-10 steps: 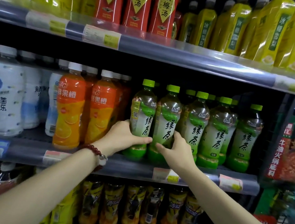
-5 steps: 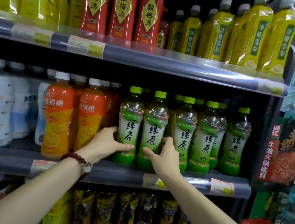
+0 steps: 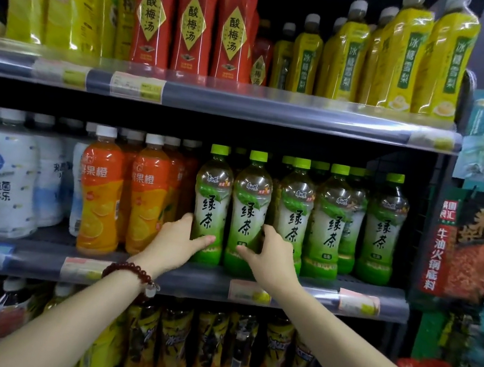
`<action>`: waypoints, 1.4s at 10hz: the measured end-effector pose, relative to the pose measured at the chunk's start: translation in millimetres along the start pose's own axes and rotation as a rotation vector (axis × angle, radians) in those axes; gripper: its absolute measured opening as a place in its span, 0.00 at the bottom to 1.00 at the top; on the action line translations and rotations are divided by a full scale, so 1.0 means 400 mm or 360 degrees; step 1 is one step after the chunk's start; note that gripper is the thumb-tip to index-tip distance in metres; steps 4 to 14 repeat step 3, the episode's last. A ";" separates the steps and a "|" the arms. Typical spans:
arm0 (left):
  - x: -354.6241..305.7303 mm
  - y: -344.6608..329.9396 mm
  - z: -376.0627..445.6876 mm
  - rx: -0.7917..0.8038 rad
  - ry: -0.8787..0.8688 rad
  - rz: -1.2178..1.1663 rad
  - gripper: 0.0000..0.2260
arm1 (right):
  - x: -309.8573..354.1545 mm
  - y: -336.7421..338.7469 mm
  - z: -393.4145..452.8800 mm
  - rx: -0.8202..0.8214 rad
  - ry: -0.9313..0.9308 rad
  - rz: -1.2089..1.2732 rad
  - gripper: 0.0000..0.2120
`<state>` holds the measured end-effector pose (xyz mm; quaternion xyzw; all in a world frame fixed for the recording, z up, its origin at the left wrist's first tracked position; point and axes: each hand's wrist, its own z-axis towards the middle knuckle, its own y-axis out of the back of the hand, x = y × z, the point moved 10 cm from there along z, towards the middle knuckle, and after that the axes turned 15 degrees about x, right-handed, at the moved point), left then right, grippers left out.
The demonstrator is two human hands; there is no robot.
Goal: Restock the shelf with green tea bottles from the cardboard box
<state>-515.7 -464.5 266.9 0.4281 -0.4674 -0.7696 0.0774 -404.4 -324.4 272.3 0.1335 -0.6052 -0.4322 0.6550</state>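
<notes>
Several green tea bottles with green caps stand in a row on the middle shelf [image 3: 311, 294]. My left hand [image 3: 174, 242] grips the lower part of the leftmost green tea bottle [image 3: 212, 197], thumb across its front. My right hand [image 3: 270, 257] grips the second green tea bottle [image 3: 250, 207] from its right side. Both bottles stand upright at the shelf's front edge, side by side. More green tea bottles [image 3: 328, 223] fill the row to the right. The cardboard box is out of view.
Orange juice bottles [image 3: 101, 192] stand just left of the green tea, white drink bottles [image 3: 8, 173] further left. Red and yellow bottles fill the top shelf [image 3: 247, 105]; dark tea bottles [image 3: 207, 347] fill the shelf below. Hanging snack packets [image 3: 463, 249] crowd the right side.
The view has shifted and the shelf looks slightly lower and further left. Both hands keep their hold on the two front bottles, which now face label forward.
</notes>
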 end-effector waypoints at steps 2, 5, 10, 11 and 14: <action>-0.017 -0.005 -0.074 -0.0269 0.0132 0.0538 0.23 | -0.009 0.014 -0.028 0.0084 0.0131 -0.0153 0.28; -0.044 -0.004 -0.106 -0.0443 0.0123 0.0512 0.24 | -0.019 0.043 -0.048 0.0063 0.0206 -0.0237 0.26; -0.044 -0.004 -0.106 -0.0443 0.0123 0.0512 0.24 | -0.019 0.043 -0.048 0.0063 0.0206 -0.0237 0.26; -0.044 -0.004 -0.106 -0.0443 0.0123 0.0512 0.24 | -0.019 0.043 -0.048 0.0063 0.0206 -0.0237 0.26; -0.044 -0.004 -0.106 -0.0443 0.0123 0.0512 0.24 | -0.019 0.043 -0.048 0.0063 0.0206 -0.0237 0.26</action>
